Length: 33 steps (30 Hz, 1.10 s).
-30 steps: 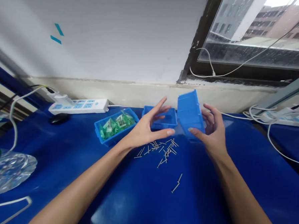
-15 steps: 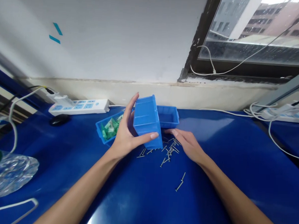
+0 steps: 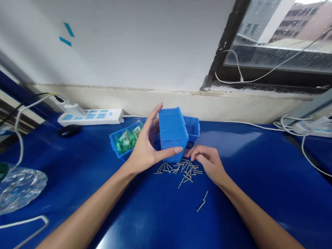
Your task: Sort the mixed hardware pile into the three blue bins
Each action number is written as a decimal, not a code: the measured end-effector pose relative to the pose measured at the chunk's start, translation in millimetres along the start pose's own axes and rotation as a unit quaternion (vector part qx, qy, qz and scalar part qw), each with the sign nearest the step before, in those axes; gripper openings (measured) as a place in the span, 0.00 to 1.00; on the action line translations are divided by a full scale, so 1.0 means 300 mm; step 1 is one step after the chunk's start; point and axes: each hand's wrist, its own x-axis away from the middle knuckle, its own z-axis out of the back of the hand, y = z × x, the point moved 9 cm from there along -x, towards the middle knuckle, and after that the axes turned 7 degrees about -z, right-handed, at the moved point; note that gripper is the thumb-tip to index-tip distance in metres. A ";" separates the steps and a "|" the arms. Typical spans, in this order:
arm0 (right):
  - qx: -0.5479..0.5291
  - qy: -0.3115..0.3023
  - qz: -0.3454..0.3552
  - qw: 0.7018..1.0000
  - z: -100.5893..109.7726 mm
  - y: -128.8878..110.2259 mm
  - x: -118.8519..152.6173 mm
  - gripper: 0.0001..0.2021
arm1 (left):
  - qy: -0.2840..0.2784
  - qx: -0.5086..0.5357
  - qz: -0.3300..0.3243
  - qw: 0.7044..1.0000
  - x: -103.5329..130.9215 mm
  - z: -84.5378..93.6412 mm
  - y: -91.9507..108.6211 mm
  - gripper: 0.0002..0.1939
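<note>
My left hand (image 3: 144, 149) grips a blue bin (image 3: 173, 128) tipped up on its side, thumb across its near face and fingers behind it. Several screws (image 3: 190, 171) lie scattered on the blue table (image 3: 150, 213) just below the bin, and a couple more (image 3: 202, 205) lie nearer to me. My right hand (image 3: 208, 162) is at the bin's lower right, above the edge of the screw pile, its fingers curled; whether they hold anything is hidden. Behind the held bin stands another blue bin (image 3: 193, 126), partly covered. A third blue bin (image 3: 113, 143) with green pieces (image 3: 126, 139) is left of my left hand.
At the back left are a white power strip (image 3: 96, 116) and a black mouse (image 3: 69, 130). A clear bottle (image 3: 20, 187) lies at the left edge. White cables (image 3: 255, 124) run along the wall to another power strip (image 3: 318, 127) at the right.
The held bin has shifted slightly right and turned. More screws now show in the pile beneath it. My right hand's fingers have curled in and moved slightly down.
</note>
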 end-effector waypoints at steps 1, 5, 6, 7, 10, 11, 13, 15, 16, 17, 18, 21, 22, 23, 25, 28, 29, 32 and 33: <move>-0.010 0.021 -0.003 1.000 0.012 0.007 -0.002 0.10 | -0.010 0.007 0.005 1.000 -0.003 -0.012 0.000 0.57; -0.013 -0.005 -0.018 1.000 -0.018 0.003 -0.006 0.20 | -0.040 0.020 0.019 0.999 -0.019 -0.052 0.009 0.56; 0.007 -0.018 -0.018 1.000 -0.030 -0.003 -0.005 0.23 | -0.046 0.014 0.017 0.999 -0.024 -0.060 0.014 0.55; 0.032 -0.028 -0.017 0.999 -0.038 -0.008 -0.003 0.25 | -0.054 0.004 0.013 0.998 -0.029 -0.067 0.018 0.55; 0.100 -0.040 -0.010 0.994 -0.051 -0.012 0.002 0.25 | -0.076 -0.032 -0.003 0.997 -0.042 -0.084 0.028 0.55; 0.114 -0.041 -0.004 0.993 -0.052 -0.012 0.003 0.24 | -0.080 -0.040 -0.007 0.996 -0.046 -0.088 0.031 0.55; 0.132 -0.037 0.008 0.990 -0.054 -0.013 0.006 0.22 | -0.084 -0.050 -0.016 0.995 -0.056 -0.093 0.036 0.56; 0.141 -0.033 0.011 0.989 -0.058 -0.012 0.007 0.18 | -0.094 -0.065 -0.029 0.993 -0.064 -0.103 0.044 0.55; 0.142 -0.033 0.007 0.989 -0.060 -0.009 0.006 0.17 | -0.101 -0.076 -0.036 0.991 -0.068 -0.110 0.050 0.55; 0.142 -0.032 0.003 0.989 -0.062 -0.007 0.005 0.16 | -0.110 -0.089 -0.045 0.989 -0.072 -0.117 0.056 0.55; 0.140 -0.033 0.001 0.990 -0.064 -0.006 0.004 0.16 | -0.120 -0.103 -0.053 0.986 -0.076 -0.126 0.064 0.55; 0.125 -0.030 0.008 0.992 -0.057 -0.008 0.000 0.17 | -0.154 -0.140 -0.068 0.976 -0.092 -0.149 0.087 0.56; 0.125 -0.024 0.013 0.992 -0.048 -0.011 -0.001 0.17 | -0.160 -0.150 -0.070 0.973 -0.099 -0.151 0.095 0.56; 0.130 -0.014 0.020 0.991 -0.036 -0.015 0.000 0.17 | -0.156 -0.158 -0.072 0.972 -0.109 -0.148 0.106 0.55; 0.135 0.007 0.040 0.990 -0.009 -0.036 0.006 0.20 | -0.117 -0.166 -0.072 0.977 -0.128 -0.126 0.127 0.53; 0.093 0.018 0.079 0.992 0.013 -0.093 0.024 0.29 | -0.020 -0.130 -0.057 0.990 -0.138 -0.089 0.139 0.47; 0.076 0.021 0.084 0.993 0.017 -0.110 0.028 0.29 | 0.002 -0.105 -0.050 0.993 -0.134 -0.089 0.133 0.45; 0.071 0.054 0.083 0.993 0.039 -0.151 0.033 0.25 | 0.020 -0.021 -0.033 0.999 -0.110 -0.127 0.096 0.45; 0.085 0.074 0.092 0.989 0.052 -0.167 0.035 0.22 | 0.018 0.002 -0.028 0.999 -0.102 -0.143 0.080 0.45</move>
